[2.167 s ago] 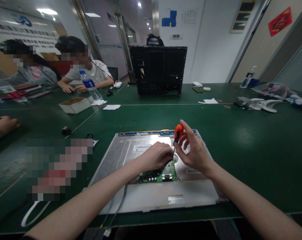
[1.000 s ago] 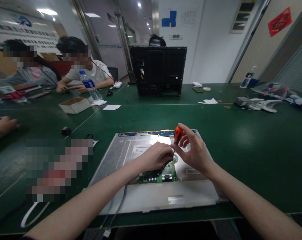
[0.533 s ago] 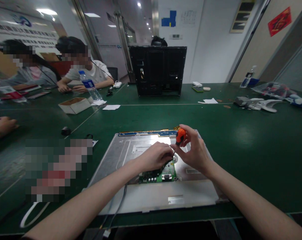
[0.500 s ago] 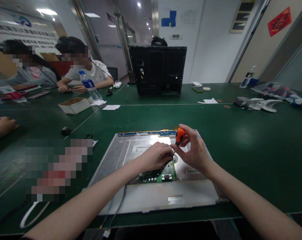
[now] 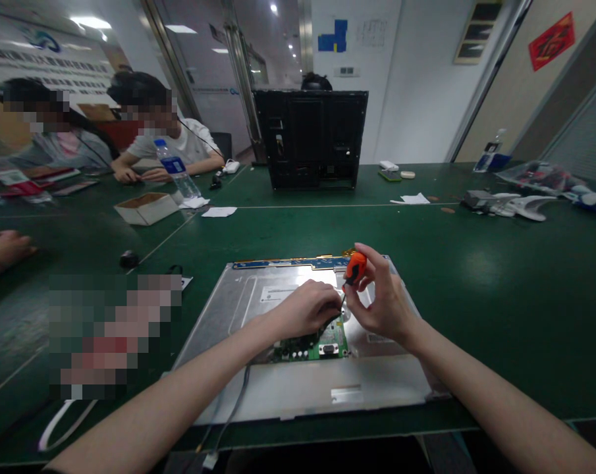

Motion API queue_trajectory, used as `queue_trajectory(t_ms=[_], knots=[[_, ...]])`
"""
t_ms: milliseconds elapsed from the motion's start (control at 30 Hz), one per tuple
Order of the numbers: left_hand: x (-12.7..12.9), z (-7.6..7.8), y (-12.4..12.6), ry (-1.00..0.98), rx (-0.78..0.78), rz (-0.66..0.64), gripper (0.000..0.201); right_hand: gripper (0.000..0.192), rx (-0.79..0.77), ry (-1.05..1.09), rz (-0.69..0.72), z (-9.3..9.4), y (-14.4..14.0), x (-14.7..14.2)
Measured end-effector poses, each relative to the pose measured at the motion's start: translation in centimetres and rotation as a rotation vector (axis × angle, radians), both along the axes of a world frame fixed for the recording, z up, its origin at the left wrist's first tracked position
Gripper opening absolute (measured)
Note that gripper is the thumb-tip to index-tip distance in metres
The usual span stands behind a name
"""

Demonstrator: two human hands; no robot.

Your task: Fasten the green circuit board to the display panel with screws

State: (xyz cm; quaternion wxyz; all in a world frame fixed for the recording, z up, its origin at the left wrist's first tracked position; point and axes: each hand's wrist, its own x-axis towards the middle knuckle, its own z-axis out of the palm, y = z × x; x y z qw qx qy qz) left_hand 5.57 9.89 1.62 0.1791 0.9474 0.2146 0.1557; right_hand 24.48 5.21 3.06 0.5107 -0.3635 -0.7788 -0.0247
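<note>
An orange and black screwdriver (image 5: 355, 267) is gripped between the thumb and fingers of my right hand (image 5: 384, 299), its thin shaft pointing down. My left hand (image 5: 305, 308) is closed beside the shaft's lower end, over a green circuit board (image 5: 334, 334); whatever its fingertips pinch is hidden. The board lies on the metal back of a flat display panel (image 5: 302, 388), which rests on the table. Along the panel's far edge runs a narrow blue circuit strip (image 5: 282, 263). A grey cable (image 5: 242, 395) hangs over its near edge.
A black monitor casing (image 5: 312, 141) stands upright across the green table (image 5: 500, 316). Left of it are a water bottle (image 5: 175, 166) and a small open box (image 5: 147, 208). Grey-white parts (image 5: 508, 204) lie at the right. Another person's hand (image 5: 6, 251) rests at the left edge; two people sit behind.
My right fingers have shifted slightly on the screwdriver, and its handle leans a little more to the right. My left hand stays where it was.
</note>
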Motion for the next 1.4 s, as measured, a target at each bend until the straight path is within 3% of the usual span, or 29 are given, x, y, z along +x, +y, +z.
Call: queue_trajectory(t_ms=[267,900,1400], knots=[[-0.11,-0.34,0.26,0.019,0.019,0.009,0.009,0.063,0.001,0.007,-0.024,-0.10,0.44,0.22],[0.00,-0.32,0.34,-0.012,-0.027,-0.023,0.008,0.077,-0.036,0.001,0.020,-0.09,0.18,0.13],[-0.10,-0.42,0.33,-0.008,0.005,0.005,0.011,0.076,0.018,-0.057,0.000,0.32,0.19,0.07]])
